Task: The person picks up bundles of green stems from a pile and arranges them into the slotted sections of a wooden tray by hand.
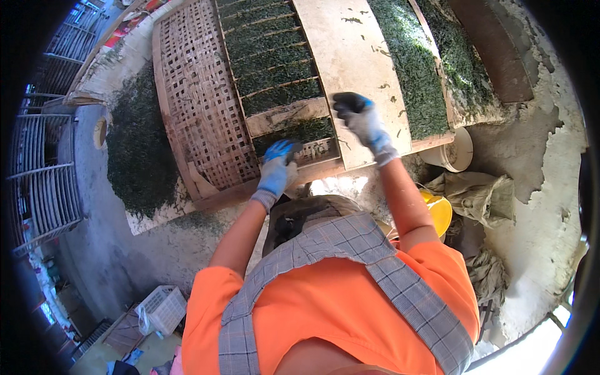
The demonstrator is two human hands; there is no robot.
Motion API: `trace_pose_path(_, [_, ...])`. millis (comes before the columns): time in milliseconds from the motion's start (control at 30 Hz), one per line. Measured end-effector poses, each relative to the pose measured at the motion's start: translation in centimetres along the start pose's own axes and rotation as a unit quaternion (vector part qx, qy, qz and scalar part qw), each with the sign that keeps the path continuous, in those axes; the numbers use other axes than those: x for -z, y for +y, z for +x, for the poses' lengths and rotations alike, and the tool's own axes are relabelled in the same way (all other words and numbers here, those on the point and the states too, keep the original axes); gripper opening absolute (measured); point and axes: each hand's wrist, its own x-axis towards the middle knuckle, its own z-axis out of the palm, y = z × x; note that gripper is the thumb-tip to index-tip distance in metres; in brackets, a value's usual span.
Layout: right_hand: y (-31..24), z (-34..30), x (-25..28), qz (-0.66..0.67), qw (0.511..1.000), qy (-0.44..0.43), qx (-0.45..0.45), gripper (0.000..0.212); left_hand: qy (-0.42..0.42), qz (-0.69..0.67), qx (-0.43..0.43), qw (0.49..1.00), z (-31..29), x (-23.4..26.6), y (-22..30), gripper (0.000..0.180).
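A wooden slatted frame (270,56), its slots packed with dark green shredded leaf-like material (265,44), lies on a woven lattice rack (200,81). My left hand (278,167), in a blue and grey work glove, is at the frame's near end, beside the lowest slots. Its dark fingertips are bent down, and what lies under them is hidden. My right hand (364,122), gloved alike, is over the near part of a long pale board (350,50) beside the frame. Its fingers look curled together and are slightly blurred; I cannot make out anything in them.
More green material (140,144) is heaped left of the rack, with another bed (412,81) right of the board. A white bucket (461,150), a yellow container (439,214) and a sack (481,194) stand at right. A white plastic basket (164,309) is at lower left.
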Motion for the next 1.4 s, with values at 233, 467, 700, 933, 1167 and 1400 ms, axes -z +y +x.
trace_pose_path(233, [8.4, -2.7, 1.8, -0.601, 0.798, -0.038, -0.016, 0.038, 0.051, 0.271, -0.065, 0.959, 1.1, -1.5, 3.2, 0.058])
trace_pose_path(467, [8.1, 1.0, -0.6, 0.068, 0.979, -0.133, -0.135, 0.024, -0.135, 0.192, -0.084, 0.968, 2.6, -0.4, 0.8, 0.061])
trace_pose_path(700, [6.7, -0.3, -2.3, -0.386, 0.909, 0.108, 0.113, 0.037, 0.057, 0.308, -0.056, 0.948, -0.2, -0.9, -2.9, 0.054])
trace_pose_path(933, [5.5, -2.2, -3.1, -0.377, 0.922, -0.089, 0.021, 0.038, 0.039, 0.252, -0.128, 0.958, -3.9, 4.4, -3.8, 0.055])
trace_pose_path(1167, [7.8, 2.2, -7.0, -0.231, 0.94, -0.216, 0.13, 0.027, 0.003, 0.301, -0.132, 0.944, -5.1, 0.7, -0.6, 0.04])
trace_pose_path(1400, [2.7, 0.7, -11.5, -0.363, 0.889, -0.048, 0.274, 0.033, 0.069, 0.198, -0.13, 0.969, -2.7, -0.7, -2.5, 0.053])
